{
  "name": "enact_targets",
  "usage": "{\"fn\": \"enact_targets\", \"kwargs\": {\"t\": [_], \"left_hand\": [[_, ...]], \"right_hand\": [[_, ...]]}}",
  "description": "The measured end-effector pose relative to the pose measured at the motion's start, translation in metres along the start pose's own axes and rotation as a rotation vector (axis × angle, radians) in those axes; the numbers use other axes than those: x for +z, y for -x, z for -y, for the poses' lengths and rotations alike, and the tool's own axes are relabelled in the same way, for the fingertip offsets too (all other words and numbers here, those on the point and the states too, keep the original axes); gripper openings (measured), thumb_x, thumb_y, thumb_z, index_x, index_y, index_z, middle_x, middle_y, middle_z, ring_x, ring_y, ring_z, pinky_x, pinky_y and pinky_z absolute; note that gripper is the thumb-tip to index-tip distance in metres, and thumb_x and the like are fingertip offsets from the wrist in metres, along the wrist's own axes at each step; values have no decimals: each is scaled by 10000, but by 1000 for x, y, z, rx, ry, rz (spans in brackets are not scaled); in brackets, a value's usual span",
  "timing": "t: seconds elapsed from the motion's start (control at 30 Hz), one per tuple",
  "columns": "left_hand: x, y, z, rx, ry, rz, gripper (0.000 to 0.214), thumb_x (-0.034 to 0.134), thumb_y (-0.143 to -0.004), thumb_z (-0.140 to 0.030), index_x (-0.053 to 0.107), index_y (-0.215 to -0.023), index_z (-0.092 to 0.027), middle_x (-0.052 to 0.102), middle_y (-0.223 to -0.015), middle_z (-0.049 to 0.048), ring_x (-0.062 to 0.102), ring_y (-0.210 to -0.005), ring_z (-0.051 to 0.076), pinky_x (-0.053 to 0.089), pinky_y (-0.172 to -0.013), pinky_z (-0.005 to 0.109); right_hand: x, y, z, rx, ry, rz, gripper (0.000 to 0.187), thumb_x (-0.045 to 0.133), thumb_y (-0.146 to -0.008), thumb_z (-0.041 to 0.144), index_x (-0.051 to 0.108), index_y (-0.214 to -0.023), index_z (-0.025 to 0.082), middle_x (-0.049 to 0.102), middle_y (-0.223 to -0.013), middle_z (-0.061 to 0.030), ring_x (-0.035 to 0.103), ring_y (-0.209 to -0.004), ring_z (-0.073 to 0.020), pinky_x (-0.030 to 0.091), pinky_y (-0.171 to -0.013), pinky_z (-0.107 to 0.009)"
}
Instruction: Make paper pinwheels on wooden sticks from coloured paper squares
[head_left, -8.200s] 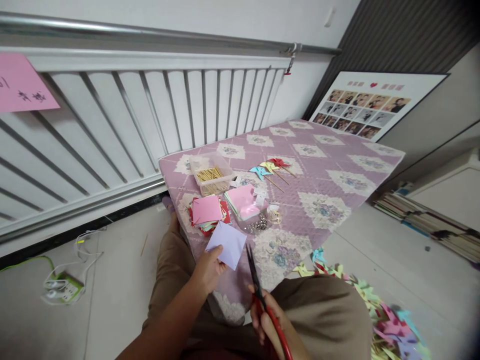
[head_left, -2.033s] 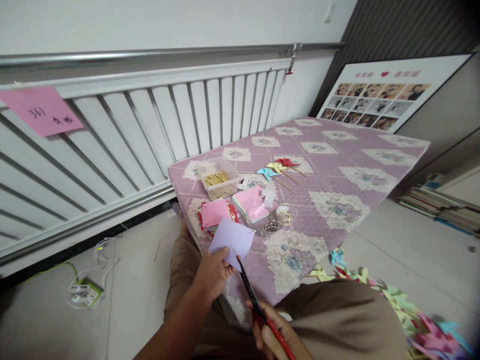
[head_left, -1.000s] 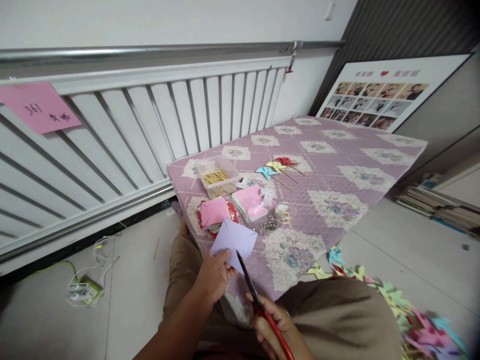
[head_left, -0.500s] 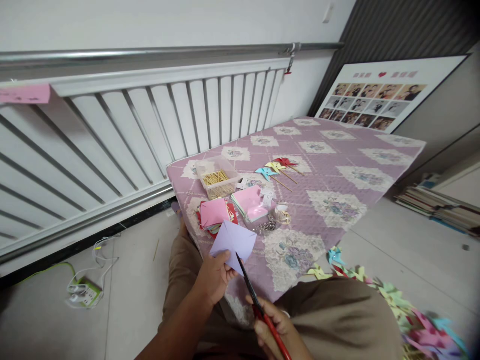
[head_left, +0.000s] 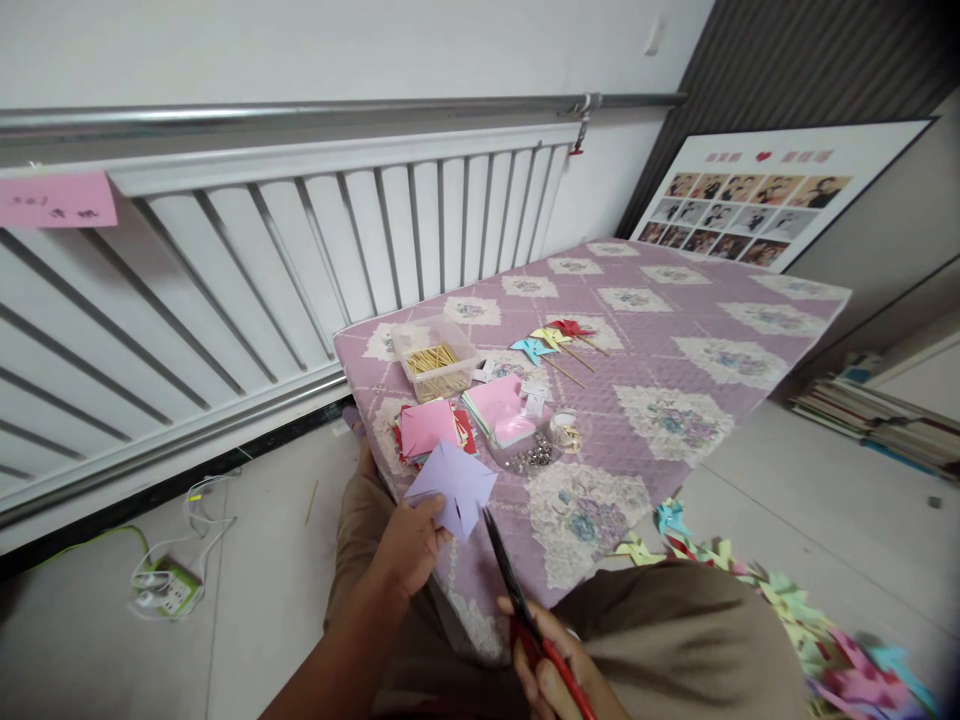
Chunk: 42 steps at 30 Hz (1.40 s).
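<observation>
My left hand (head_left: pixel 416 540) pinches a square of purple paper (head_left: pixel 459 478) by its near corner, and slits run in from the paper's corners. In my right hand (head_left: pixel 551 655) is a pair of red-handled scissors (head_left: pixel 510 575), fingers wrapped round the grips. The dark blades point up and away, their tips just right of the paper and apart from it. Behind the purple square lies a stack of cut paper squares (head_left: pixel 429 428) with a pink one on top. A second stack of paper squares (head_left: pixel 495 405) lies to its right.
A clear box of wooden sticks (head_left: pixel 435 365) stands near the radiator (head_left: pixel 420 230). Small metal pieces (head_left: pixel 536 455) lie in a clear container beside a small round tub (head_left: pixel 566 435). Finished pinwheels (head_left: pixel 551 338) rest on the patterned cloth (head_left: pixel 637 370); more pinwheels (head_left: pixel 795 600) are heaped on the floor at right.
The scissors have come away from the purple paper, out of its slit, and shifted slightly right. My left hand has moved a little left with the paper.
</observation>
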<state>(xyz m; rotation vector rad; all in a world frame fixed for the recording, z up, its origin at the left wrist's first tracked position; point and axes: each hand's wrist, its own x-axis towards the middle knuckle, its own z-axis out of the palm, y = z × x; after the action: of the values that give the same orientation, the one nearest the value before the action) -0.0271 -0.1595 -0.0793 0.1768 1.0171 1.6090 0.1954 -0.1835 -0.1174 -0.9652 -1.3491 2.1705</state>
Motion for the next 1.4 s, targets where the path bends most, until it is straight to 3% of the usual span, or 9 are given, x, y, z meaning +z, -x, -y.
{"fn": "enact_targets", "kwargs": {"t": [0.13, 0.33, 0.43, 0.63, 0.77, 0.93, 1.1, 1.27, 1.4], "left_hand": [[-1, 5, -10, -54, -37, 101, 289, 728, -675, -226, 644, -943, -158, 700, -912, 51, 643, -752, 150, 521, -703, 276], [-7, 17, -15, -217, -148, 302, 379, 783, -629, -261, 693, -978, -144, 721, -878, 88, 661, -704, 186, 548, -636, 309], [-10, 20, -11, -263, -240, 373, 394, 787, -623, -289, 704, -977, -135, 725, -854, 107, 659, -653, 198, 548, -596, 325], [-9, 24, -6, -275, -420, 479, 310, 757, -657, -295, 725, -928, -149, 726, -828, 107, 644, -668, 208, 508, -579, 296], [-5, 24, -7, -238, -508, 600, 240, 703, -701, -278, 730, -895, -139, 720, -811, 81, 629, -703, 185, 474, -640, 261], [-12, 19, 4, -245, -584, 499, 251, 680, -738, -323, 716, -903, -137, 688, -740, 50, 574, -599, 139, 425, -564, 230], [-16, 16, 13, -278, -355, 501, 405, 735, -697, -438, 693, -971, -143, 695, -827, 74, 613, -680, 160, 476, -675, 280], [-6, 24, 21, -242, -126, 544, 465, 799, -633, -429, 679, -982, -147, 686, -839, 75, 606, -714, 155, 475, -672, 270], [9, 36, 38, -188, -93, 421, 378, 779, -684, -344, 669, -995, -158, 684, -907, 87, 607, -778, 172, 466, -699, 286]], "right_hand": [[-10, 1, 5, -99, -21, -99, 744, 563, -747, 718, 501, -1312, 236, 518, -680, 24, 403, -479, -85, 383, -437, -195], [-24, -2, 27, -208, 1, -93, 753, 620, -742, 667, 457, -1341, 241, 545, -778, -9, 469, -588, -128, 430, -468, -211], [-19, -1, 38, -191, -90, -163, 681, 645, -757, 617, 484, -1304, 245, 587, -867, -50, 541, -742, -184, 448, -516, -228], [-2, -7, 47, -114, -133, -341, 670, 758, -724, 449, 478, -1308, 278, 617, -999, -42, 588, -691, -160, 483, -598, -272], [7, -13, 52, -137, -83, -264, 625, 770, -711, 381, 505, -1254, 220, 658, -1107, -83, 599, -994, -252, 488, -812, -329], [12, -16, 47, -141, -54, -247, 536, 719, -742, 347, 507, -1212, 198, 692, -1060, -80, 635, -883, -239, 502, -774, -338], [14, -20, 43, -201, -74, -359, 453, 720, -736, 352, 538, -1122, 203, 693, -1008, -64, 628, -881, -231, 506, -773, -320], [22, -26, 49, -267, -216, -507, 389, 734, -724, 345, 523, -1025, 220, 644, -758, 23, 580, -619, -156, 483, -556, -240], [29, -32, 52, -337, -264, -545, 312, 715, -758, 332, 520, -976, 224, 600, -726, 45, 558, -588, -136, 477, -543, -231]]}}
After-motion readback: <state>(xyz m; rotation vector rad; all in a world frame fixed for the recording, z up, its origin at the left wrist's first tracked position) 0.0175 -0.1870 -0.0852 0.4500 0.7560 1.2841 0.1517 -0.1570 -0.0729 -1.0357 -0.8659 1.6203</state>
